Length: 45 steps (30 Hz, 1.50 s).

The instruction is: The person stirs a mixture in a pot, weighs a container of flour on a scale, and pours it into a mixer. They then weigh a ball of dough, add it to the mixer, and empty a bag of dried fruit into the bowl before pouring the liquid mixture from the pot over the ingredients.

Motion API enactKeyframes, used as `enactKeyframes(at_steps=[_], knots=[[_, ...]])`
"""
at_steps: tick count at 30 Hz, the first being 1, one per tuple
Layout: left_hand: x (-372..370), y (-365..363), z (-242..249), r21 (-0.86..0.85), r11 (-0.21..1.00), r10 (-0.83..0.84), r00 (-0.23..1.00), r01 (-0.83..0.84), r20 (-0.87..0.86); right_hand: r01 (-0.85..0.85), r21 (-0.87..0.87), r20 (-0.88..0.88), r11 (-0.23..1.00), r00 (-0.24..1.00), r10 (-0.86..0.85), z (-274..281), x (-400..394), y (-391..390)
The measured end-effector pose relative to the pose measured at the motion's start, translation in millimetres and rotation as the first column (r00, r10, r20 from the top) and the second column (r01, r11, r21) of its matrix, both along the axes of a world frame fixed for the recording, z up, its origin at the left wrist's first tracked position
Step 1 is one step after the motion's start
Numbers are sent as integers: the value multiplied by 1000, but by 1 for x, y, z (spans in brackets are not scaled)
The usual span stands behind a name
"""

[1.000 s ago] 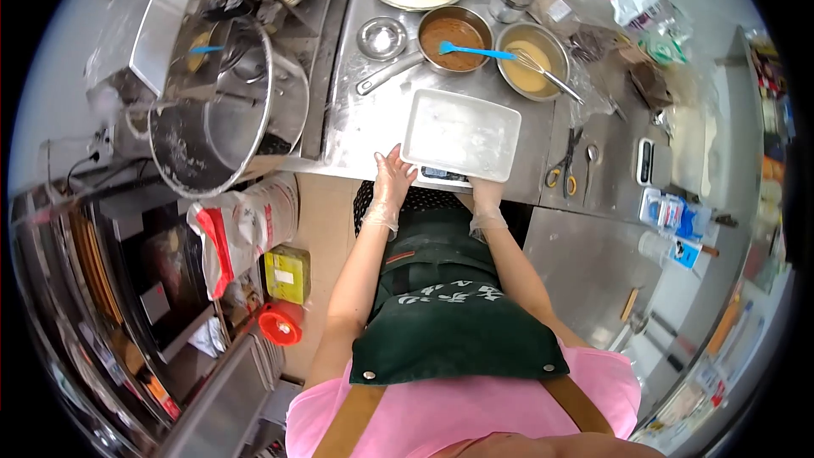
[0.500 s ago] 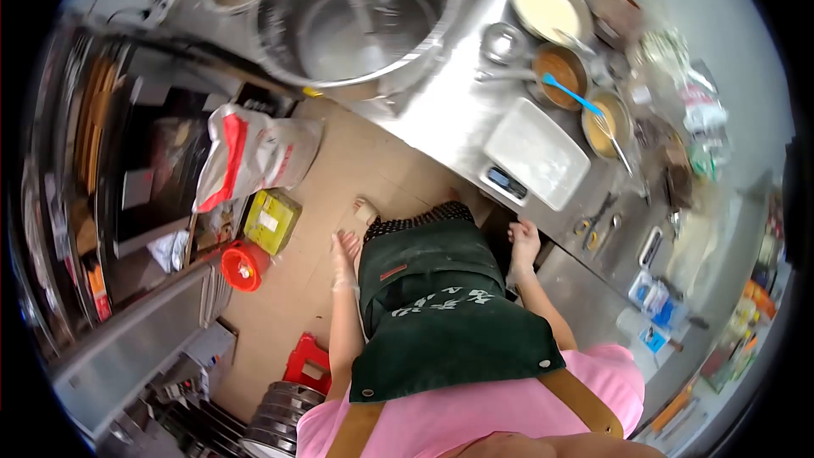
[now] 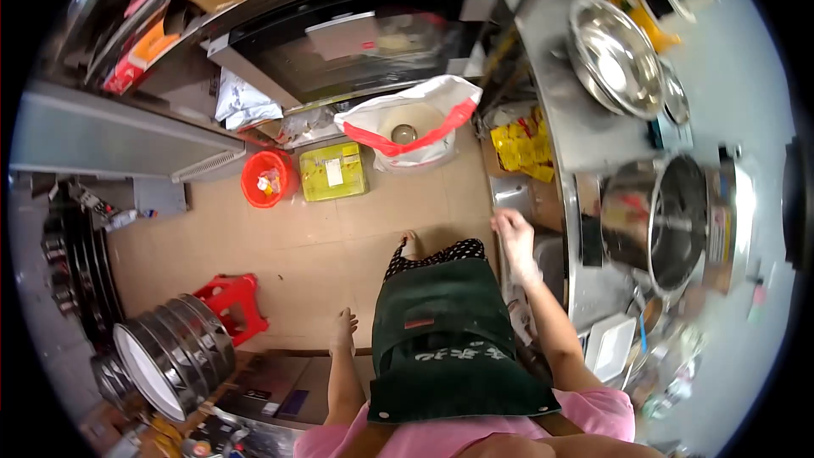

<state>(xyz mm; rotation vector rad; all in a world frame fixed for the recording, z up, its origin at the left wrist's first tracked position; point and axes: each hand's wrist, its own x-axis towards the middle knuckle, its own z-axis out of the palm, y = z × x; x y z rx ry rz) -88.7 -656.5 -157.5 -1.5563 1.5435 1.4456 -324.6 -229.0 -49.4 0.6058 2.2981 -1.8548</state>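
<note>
My left hand (image 3: 343,332) hangs low beside the dark green apron (image 3: 441,322), over the tiled floor. Its fingers are loosely apart and hold nothing that I can see. To the right of the apron, my right hand (image 3: 515,242) is raised near the edge of the steel worktable (image 3: 555,93). Its fingers are loosely bent and apart, with no object visible in them. Ahead on the floor stands a white sack with a red band (image 3: 415,140), its mouth open and a round metal bowl or scoop (image 3: 404,133) inside. Neither hand touches it.
A red bucket (image 3: 269,178) and a yellow-green box (image 3: 333,172) stand left of the sack. Behind them is an oven (image 3: 365,42). Steel bowls (image 3: 615,55) and a large pot (image 3: 632,216) are on the right. A red stool (image 3: 233,305) and stacked round tins (image 3: 178,352) sit at left.
My body has turned left, so the sack and oven now lie straight ahead and the worktable is on the right. My right hand has moved forward; my left hand hangs lower in view.
</note>
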Motion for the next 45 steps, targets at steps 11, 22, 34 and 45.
enactKeyframes(at_steps=[11,22,34,45], knots=[[64,139,-52,29,801,598,801,-598,21,-833,551,627,44,448,637,-214,-373,-150],[99,305,-106,-100,924,375,825,-369,423,-884,228,930,-409,73,361,-432,-386,-168],[76,307,-116,-40,893,425,810,-449,404,-901,107,957,-421,-22,290,-449,-356,-100],[68,309,-104,-42,867,467,781,-496,414,-899,24,967,-437,-90,237,-458,-342,-95]])
